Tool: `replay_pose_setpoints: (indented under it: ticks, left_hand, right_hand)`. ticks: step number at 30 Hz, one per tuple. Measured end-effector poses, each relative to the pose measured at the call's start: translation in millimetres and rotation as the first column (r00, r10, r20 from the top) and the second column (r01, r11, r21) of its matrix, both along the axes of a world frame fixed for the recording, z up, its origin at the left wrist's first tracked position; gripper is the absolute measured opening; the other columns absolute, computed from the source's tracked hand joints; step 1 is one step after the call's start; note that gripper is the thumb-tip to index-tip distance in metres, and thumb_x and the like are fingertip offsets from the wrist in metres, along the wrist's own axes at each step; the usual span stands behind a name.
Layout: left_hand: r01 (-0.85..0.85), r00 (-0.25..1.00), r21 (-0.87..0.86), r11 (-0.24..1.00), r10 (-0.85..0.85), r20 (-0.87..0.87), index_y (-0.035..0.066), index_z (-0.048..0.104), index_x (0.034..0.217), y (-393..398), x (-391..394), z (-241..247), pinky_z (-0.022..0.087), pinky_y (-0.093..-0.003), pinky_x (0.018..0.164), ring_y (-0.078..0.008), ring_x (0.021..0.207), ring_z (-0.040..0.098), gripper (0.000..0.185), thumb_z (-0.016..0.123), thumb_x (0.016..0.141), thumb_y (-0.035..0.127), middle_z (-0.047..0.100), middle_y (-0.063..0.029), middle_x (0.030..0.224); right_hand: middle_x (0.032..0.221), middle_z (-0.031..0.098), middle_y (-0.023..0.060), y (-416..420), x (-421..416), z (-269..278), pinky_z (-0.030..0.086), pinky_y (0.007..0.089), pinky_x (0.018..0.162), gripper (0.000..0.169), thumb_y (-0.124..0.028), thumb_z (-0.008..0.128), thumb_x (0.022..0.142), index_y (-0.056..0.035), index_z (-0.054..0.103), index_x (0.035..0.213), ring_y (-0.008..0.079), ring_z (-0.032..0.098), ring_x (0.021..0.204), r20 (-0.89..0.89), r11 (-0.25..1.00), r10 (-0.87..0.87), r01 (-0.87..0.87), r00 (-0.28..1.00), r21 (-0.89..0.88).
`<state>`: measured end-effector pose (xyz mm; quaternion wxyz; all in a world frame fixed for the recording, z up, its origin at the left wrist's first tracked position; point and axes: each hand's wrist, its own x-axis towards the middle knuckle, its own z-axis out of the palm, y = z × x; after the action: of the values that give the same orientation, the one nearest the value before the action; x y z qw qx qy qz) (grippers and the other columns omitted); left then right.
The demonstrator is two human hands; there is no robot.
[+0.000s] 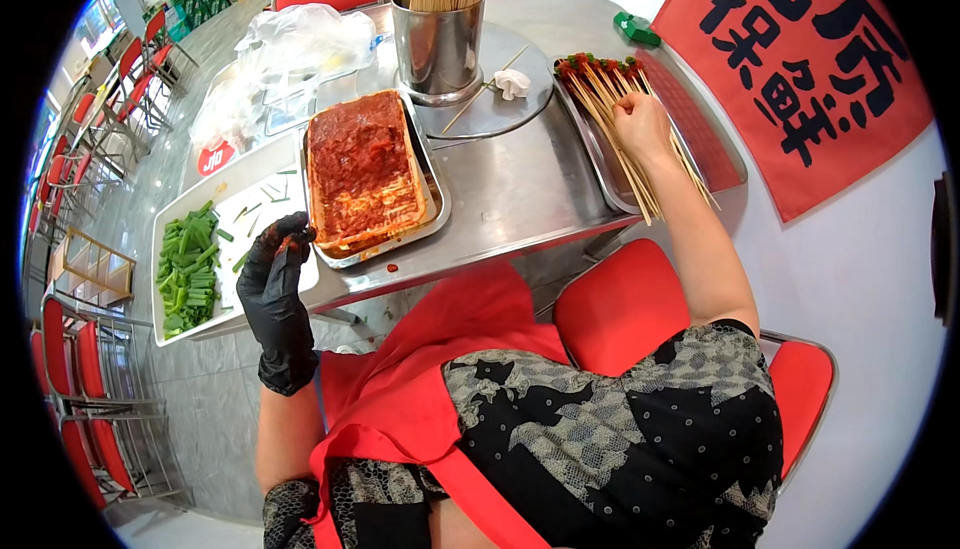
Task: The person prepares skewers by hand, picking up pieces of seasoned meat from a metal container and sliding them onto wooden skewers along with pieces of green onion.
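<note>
My left hand (279, 301), in a black glove with red smears, is raised between the white tray (159, 279) of cut green onions (187, 271) and the metal tray (444, 208) of red-coated food (356, 166). Its fingers are bent, thumb near the fingertips; whether something small is between them cannot be told. My bare right hand (643, 125) is closed over the wooden skewers (607, 129) lying in a long metal tray (600, 174) at the right. The skewers' far ends carry red and green pieces (600, 65); whether it grips one is hidden by the fingers.
A metal pot (437, 46) of bare skewers stands on a round turntable (525, 110) beside a crumpled tissue (511, 85). Plastic bags (307, 35) lie at the back left, a green box (636, 28) at the back right. A red chair (622, 301) stands near the table edge.
</note>
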<state>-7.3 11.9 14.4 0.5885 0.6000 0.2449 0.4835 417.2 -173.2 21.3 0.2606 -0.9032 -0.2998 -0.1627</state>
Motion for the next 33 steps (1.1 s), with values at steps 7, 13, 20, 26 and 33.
replay_pose_setpoints:
  ticks: [7, 13, 20, 26, 33]
  left_hand:
    - [0.016, 1.0, -0.016, 1.0, -0.016, -0.027, -0.002, 0.058, 0.105, 0, -7, 0, 0.046, -0.0259, 0.079, -0.0142, 0.089, 0.059, 0.022, 0.054, 0.084, 0.002, 0.062, -0.0085, 0.099]
    - [-0.007, 0.991, 0.055, 0.998, 0.015, -0.133, -0.003, 0.057, 0.106, 4, 2, 0, 0.045, -0.0268, 0.077, -0.018, 0.088, 0.06, 0.024, 0.052, 0.086, 0.007, 0.062, -0.011, 0.101]
    - [0.039, 0.973, 0.073, 0.997, -0.021, -0.229, -0.004, 0.057, 0.107, 13, 11, 2, 0.044, -0.0261, 0.084, -0.0143, 0.092, 0.057, 0.025, 0.055, 0.082, 0.0, 0.062, -0.0092, 0.101]
    - [0.257, 0.758, 0.367, 0.894, 0.049, -0.651, -0.002, 0.06, 0.099, 38, 36, 11, 0.048, -0.0256, 0.076, -0.0141, 0.085, 0.06, 0.021, 0.059, 0.078, 0.001, 0.064, -0.0096, 0.093]
    - [0.622, 0.153, 0.114, 0.775, 0.023, -0.988, 0.004, 0.063, 0.08, 73, 63, 13, 0.047, -0.0336, 0.063, -0.0275, 0.068, 0.06, 0.016, 0.064, 0.067, 0.012, 0.062, -0.0146, 0.073]
  right_hand:
    - [0.082, 0.063, 0.0196, 12, -6, -6, 0.047, 0.0393, 0.073, 0.019, -0.016, 0.057, 0.073, -0.0017, 0.065, 0.082, 0.0328, 0.061, 0.08, 0.041, 0.993, -0.035, 0.04, 0.999, -0.108]
    - [0.083, 0.064, 0.0182, 3, -21, 19, 0.047, 0.0386, 0.072, 0.023, -0.021, 0.059, 0.073, -0.0036, 0.065, 0.087, 0.0316, 0.062, 0.082, 0.029, 0.988, -0.064, 0.067, 0.998, -0.138]
    - [0.076, 0.062, 0.0071, 11, -97, 43, 0.042, 0.0264, 0.053, 0.013, -0.011, 0.059, 0.08, -0.0037, 0.062, 0.089, 0.0127, 0.052, 0.057, 0.052, 0.91, 0.328, -0.33, 0.943, 0.252]
    - [0.072, 0.057, 0.0048, 42, -148, -18, 0.038, 0.0228, 0.047, 0.006, -0.003, 0.061, 0.077, -0.0012, 0.06, 0.082, 0.0113, 0.046, 0.05, 0.046, 0.69, 0.644, -0.605, 0.764, 0.397]
    - [0.068, 0.057, 0.0053, 54, -150, -64, 0.038, 0.0217, 0.049, 0.004, -0.001, 0.059, 0.077, 0.0011, 0.06, 0.08, 0.0087, 0.047, 0.051, -0.137, 0.638, 0.685, -0.499, 0.715, 0.586]
